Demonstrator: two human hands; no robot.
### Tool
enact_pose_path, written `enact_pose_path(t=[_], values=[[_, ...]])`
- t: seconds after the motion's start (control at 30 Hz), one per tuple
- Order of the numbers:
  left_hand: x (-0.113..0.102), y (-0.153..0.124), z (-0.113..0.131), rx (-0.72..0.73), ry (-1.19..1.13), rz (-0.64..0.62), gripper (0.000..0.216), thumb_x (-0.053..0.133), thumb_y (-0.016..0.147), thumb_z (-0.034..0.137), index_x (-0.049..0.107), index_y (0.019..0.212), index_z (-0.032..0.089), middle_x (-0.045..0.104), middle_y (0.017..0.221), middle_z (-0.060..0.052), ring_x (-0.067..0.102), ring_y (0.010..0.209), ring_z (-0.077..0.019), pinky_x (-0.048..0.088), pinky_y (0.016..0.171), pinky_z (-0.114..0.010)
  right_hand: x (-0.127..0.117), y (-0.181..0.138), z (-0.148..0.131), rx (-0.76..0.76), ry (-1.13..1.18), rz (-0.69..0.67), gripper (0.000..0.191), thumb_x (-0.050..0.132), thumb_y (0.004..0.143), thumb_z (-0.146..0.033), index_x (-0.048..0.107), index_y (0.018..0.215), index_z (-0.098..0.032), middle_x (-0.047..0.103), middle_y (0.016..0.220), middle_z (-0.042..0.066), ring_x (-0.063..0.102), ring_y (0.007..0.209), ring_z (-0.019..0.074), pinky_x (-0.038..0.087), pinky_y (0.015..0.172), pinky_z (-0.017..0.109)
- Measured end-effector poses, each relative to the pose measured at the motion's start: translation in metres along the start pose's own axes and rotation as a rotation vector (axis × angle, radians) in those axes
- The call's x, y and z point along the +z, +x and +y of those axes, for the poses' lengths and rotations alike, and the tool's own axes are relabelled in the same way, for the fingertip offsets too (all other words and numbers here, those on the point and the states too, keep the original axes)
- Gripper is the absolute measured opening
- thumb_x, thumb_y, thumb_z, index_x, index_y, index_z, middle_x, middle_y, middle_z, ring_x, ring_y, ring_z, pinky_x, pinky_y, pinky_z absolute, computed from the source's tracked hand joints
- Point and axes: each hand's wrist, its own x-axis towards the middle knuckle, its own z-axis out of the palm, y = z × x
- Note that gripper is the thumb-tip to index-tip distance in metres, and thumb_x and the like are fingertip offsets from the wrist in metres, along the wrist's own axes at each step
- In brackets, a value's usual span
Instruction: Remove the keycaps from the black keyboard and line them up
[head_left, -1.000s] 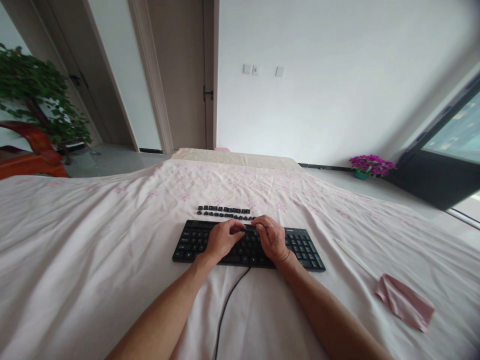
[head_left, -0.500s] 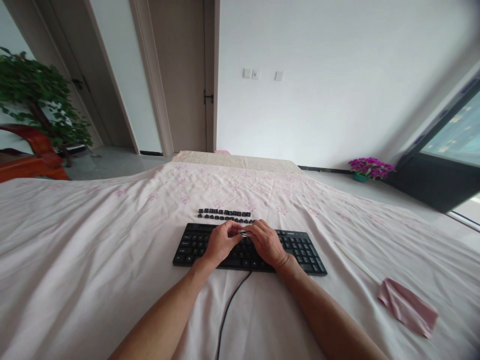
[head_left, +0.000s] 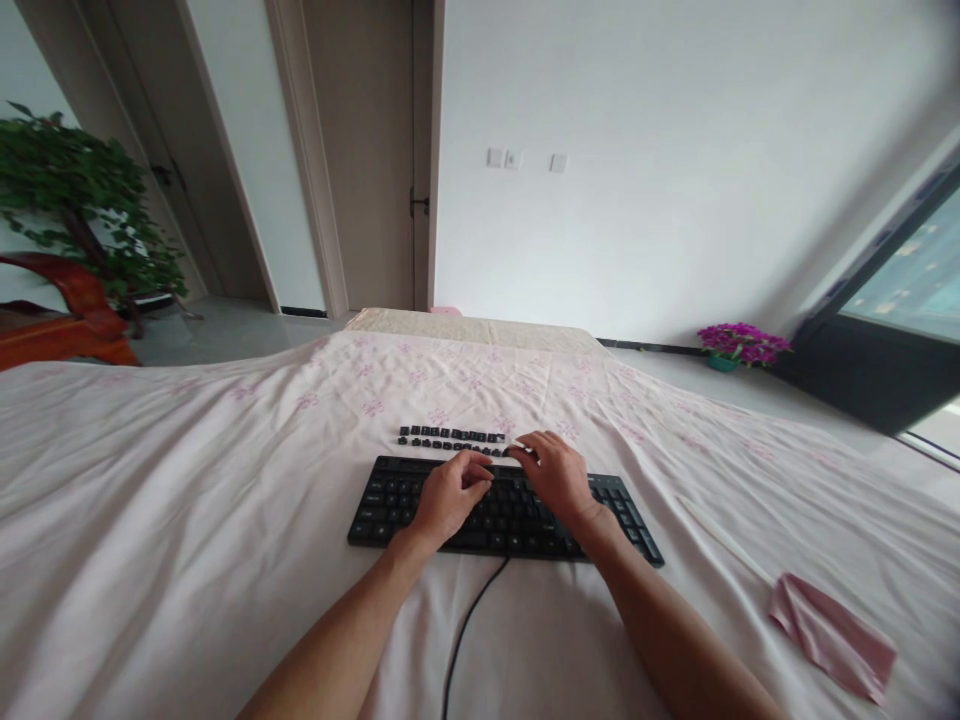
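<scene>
A black keyboard [head_left: 472,541] lies on the pink cloth, its cable running toward me. My left hand [head_left: 448,492] hovers over the keyboard's left-centre keys, fingers curved and thumb apart, holding nothing. Beyond the keyboard, two rows of loose black keycaps [head_left: 452,434] are lined up on the cloth. At the right end of the nearer row, my right hand [head_left: 553,475] pinches a dark keycap [head_left: 508,452] with its fingertips. A pale, shiny sliver shows by those fingers, too small to make out. Both hands hide part of the keys.
To the right lies a pink cloth piece [head_left: 834,635] beside a thin pale stick [head_left: 724,540]. The flowered bedsheet [head_left: 247,480] is wrinkled. Farther off are a red wooden chair [head_left: 71,310], a leafy plant [head_left: 71,190] and purple flowers [head_left: 742,343].
My hands were together over the keyboard with a shiny metal piece between them. They have parted; my right hand has moved forward and right to the keycap row. The view has tilted slightly.
</scene>
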Motion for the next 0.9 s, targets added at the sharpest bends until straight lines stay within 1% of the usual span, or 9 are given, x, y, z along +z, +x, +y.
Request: enact_pose_path(t=[0.03, 0.13, 0.23, 0.37, 0.47, 0.7, 0.9], values=[[0.000, 0.000, 0.000, 0.006, 0.022, -0.006, 0.026, 0.059, 0.076, 0.017, 0.061, 0.102, 0.023, 0.071, 0.089, 0.000, 0.067, 0.082, -0.0146, 0.050, 0.076, -0.026, -0.002, 0.007, 0.006, 0.058, -0.041, -0.020, 0.010, 0.059, 0.085, -0.032, 0.067, 0.084, -0.025, 0.069, 0.083, 0.002, 0.059, 0.081, 0.0195, 0.040, 0.069, 0.028], [0.001, 0.000, 0.000, 0.032, 0.084, -0.029, 0.021, 0.057, 0.077, 0.018, 0.064, 0.096, 0.023, 0.072, 0.089, 0.000, 0.067, 0.083, -0.0145, 0.050, 0.078, -0.025, 0.000, 0.026, 0.026, 0.198, -0.141, -0.149, 0.011, 0.061, 0.082, -0.033, 0.069, 0.083, -0.027, 0.069, 0.080, 0.002, 0.060, 0.077, 0.0191, 0.035, 0.061, 0.026], [0.001, 0.000, 0.000, 0.039, 0.139, -0.036, 0.018, 0.056, 0.077, 0.019, 0.065, 0.093, 0.024, 0.072, 0.088, 0.001, 0.066, 0.082, -0.0149, 0.050, 0.077, -0.025, 0.010, 0.040, 0.041, 0.274, -0.194, -0.256, 0.014, 0.060, 0.082, -0.034, 0.071, 0.085, -0.026, 0.070, 0.080, 0.002, 0.061, 0.075, 0.0185, 0.032, 0.058, 0.025], [0.001, -0.001, 0.001, 0.040, 0.183, -0.035, 0.018, 0.056, 0.078, 0.020, 0.066, 0.092, 0.025, 0.071, 0.086, 0.001, 0.066, 0.081, -0.0147, 0.049, 0.076, -0.025, 0.026, 0.050, 0.050, 0.286, -0.244, -0.339, 0.017, 0.057, 0.083, -0.033, 0.071, 0.090, -0.028, 0.071, 0.085, 0.002, 0.061, 0.079, 0.0185, 0.032, 0.060, 0.025], [0.001, -0.001, 0.002, 0.039, 0.205, -0.034, 0.016, 0.056, 0.078, 0.021, 0.066, 0.090, 0.025, 0.071, 0.085, 0.002, 0.066, 0.080, -0.0145, 0.048, 0.075, -0.024, 0.032, 0.055, 0.053, 0.290, -0.256, -0.377, 0.019, 0.056, 0.083, -0.034, 0.071, 0.092, -0.027, 0.071, 0.087, 0.003, 0.061, 0.082, 0.0186, 0.033, 0.062, 0.025], [0.000, -0.001, 0.005, 0.025, 0.234, -0.040, 0.017, 0.055, 0.079, 0.021, 0.066, 0.091, 0.025, 0.071, 0.086, 0.003, 0.065, 0.081, -0.0136, 0.047, 0.076, -0.023, 0.036, 0.056, 0.055, 0.289, -0.242, -0.435, 0.019, 0.056, 0.082, -0.034, 0.070, 0.093, -0.029, 0.070, 0.087, 0.000, 0.060, 0.082, 0.0170, 0.034, 0.065, 0.024], [0.000, -0.001, 0.004, 0.025, 0.241, -0.039, 0.017, 0.054, 0.080, 0.021, 0.066, 0.091, 0.025, 0.071, 0.086, 0.003, 0.065, 0.081, -0.0135, 0.047, 0.076, -0.023, 0.036, 0.054, 0.055, 0.303, -0.235, -0.452, 0.021, 0.055, 0.082, -0.035, 0.070, 0.096, -0.029, 0.070, 0.091, 0.000, 0.060, 0.085, 0.0179, 0.035, 0.068, 0.025]])
